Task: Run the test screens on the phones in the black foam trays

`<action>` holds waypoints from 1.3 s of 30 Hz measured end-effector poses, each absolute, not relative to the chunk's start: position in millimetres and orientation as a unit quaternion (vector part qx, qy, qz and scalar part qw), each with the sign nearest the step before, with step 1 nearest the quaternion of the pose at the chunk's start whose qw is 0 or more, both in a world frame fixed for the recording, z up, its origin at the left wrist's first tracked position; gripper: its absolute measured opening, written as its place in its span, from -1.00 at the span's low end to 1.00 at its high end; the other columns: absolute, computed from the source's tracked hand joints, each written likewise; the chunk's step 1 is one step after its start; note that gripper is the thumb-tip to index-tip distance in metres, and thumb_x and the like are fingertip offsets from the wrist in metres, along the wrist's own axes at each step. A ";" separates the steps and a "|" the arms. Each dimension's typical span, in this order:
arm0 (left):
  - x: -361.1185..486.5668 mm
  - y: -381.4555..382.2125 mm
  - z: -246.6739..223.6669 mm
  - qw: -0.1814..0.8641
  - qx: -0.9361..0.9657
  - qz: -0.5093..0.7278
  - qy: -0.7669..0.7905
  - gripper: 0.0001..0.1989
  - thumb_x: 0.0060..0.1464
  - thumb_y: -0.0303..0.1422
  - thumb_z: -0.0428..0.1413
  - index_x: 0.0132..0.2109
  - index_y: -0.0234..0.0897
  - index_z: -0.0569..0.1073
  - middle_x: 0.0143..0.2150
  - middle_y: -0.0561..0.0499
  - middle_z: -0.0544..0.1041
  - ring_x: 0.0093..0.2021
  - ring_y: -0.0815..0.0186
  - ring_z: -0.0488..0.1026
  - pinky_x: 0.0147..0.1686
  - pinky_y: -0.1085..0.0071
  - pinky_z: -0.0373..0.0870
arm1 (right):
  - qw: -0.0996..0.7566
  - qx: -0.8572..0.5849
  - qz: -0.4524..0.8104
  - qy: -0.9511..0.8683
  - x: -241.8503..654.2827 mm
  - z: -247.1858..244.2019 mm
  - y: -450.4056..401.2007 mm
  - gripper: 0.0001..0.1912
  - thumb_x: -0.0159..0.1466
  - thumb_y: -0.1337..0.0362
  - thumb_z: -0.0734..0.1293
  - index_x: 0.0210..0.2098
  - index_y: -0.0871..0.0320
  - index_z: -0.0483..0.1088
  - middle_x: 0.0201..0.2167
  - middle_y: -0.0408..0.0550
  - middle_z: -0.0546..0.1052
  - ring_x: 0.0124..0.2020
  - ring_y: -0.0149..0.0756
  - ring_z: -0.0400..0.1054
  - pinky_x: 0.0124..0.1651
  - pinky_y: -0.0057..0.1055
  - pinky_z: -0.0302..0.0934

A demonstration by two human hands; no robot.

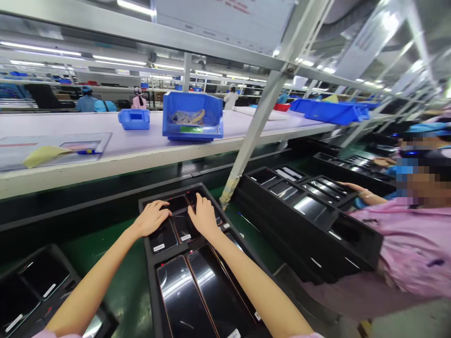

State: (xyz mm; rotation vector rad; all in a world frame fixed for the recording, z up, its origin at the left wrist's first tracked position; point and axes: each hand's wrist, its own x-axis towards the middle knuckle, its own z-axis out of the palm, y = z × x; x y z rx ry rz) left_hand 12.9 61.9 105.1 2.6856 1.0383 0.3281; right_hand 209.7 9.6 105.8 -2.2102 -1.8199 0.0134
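Left hand and right hand lie over dark panels; I cannot tell whether either grip is clamped. Favour edges; spare glossy faces.

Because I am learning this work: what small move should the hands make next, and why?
Perhaps the left hand and right hand should gently steady the dark panel between them, since they flank it in the black tray.
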 end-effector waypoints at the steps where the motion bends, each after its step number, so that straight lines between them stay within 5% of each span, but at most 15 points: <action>1: 13.3 62.6 104.8 0.122 0.920 0.112 0.354 -0.58 0.25 -0.23 -0.29 -0.11 -0.18 0.45 0.11 -0.06 0.31 0.14 0.14 0.14 0.11 0.08 0.06 | 0.134 -0.776 -0.001 -0.617 216.8 107.5 8.7 -0.46 0.29 0.20 0.11 0.20 0.36 0.04 -0.03 0.24 0.33 -0.02 -0.09 0.20 -0.05 -0.26 0.09; 10: 14.3 61.6 106.2 0.121 0.924 0.099 0.350 -0.56 0.24 -0.23 -0.28 -0.16 -0.13 0.49 0.12 -0.02 0.32 0.15 0.13 0.13 0.10 0.06 0.06 | 0.095 -0.803 -0.007 -0.588 222.8 97.3 8.4 -0.26 0.18 0.10 0.28 0.17 0.51 0.06 -0.03 0.38 0.31 -0.04 -0.02 0.19 -0.05 -0.22 0.08; 29: 10.4 60.2 104.2 0.127 0.909 0.134 0.373 -0.54 0.25 -0.26 -0.31 -0.12 -0.19 0.48 0.09 -0.04 0.34 0.12 0.15 0.18 0.09 0.11 0.11 | 0.090 -0.811 0.014 -0.578 221.3 95.9 29.0 -0.17 0.21 0.14 0.26 0.25 0.53 -0.17 -0.08 0.36 0.33 -0.06 -0.03 0.22 -0.10 -0.25 0.11; 39: 8.8 64.3 101.7 0.126 0.895 0.177 0.390 -0.56 0.23 -0.27 -0.28 -0.20 -0.20 0.50 0.04 -0.03 0.38 0.07 0.15 0.22 0.08 0.12 0.14 | 0.084 -0.805 0.019 -0.587 222.5 102.9 30.3 -0.14 0.17 0.12 0.29 0.30 0.18 -0.24 -0.10 0.19 0.35 -0.07 -0.06 0.22 -0.13 -0.25 0.10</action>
